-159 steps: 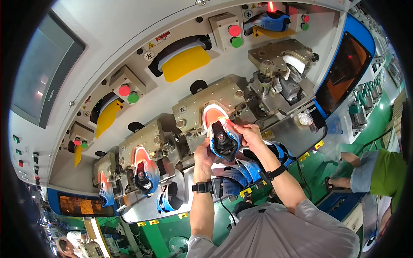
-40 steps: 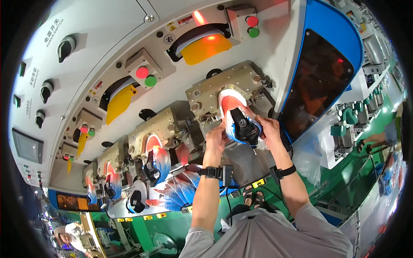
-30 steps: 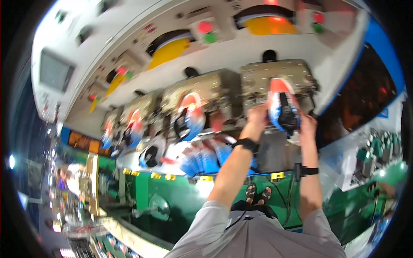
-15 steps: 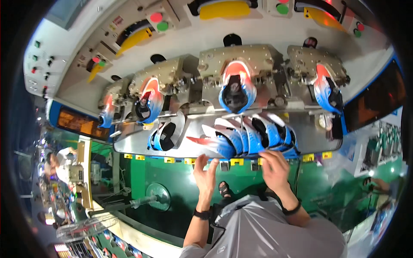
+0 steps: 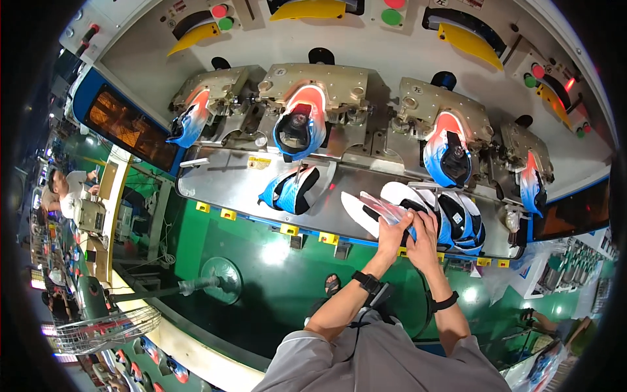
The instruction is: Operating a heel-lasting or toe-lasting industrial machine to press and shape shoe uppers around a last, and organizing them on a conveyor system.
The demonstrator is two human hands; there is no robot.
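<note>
My left hand (image 5: 393, 236) and my right hand (image 5: 423, 240) are close together at the front edge of the metal shelf. Between them they grip a shoe upper (image 5: 384, 208), pale red and white with a bit of blue, its toe pointing up and left. Fingers hide much of its blue end. Behind and right of my hands stand several more white-and-blue shoe uppers (image 5: 462, 221) in a row, partly overlapping. One separate blue-and-white upper (image 5: 294, 191) lies on its side farther left on the shelf.
Above the shelf, a machine holds several red, white and blue uppers (image 5: 300, 124) on metal plates (image 5: 320, 81). Red and green buttons (image 5: 392, 16) and yellow guards (image 5: 307, 10) line its panel. Yellow clips (image 5: 289, 229) edge the metal shelf (image 5: 228, 186). A fan (image 5: 108, 323) and a co-worker (image 5: 62, 193) are at left.
My hands, previously apart with fingers spread, have come together and closed on one upper from the row. The view has swung right, so the machine appears farther left.
</note>
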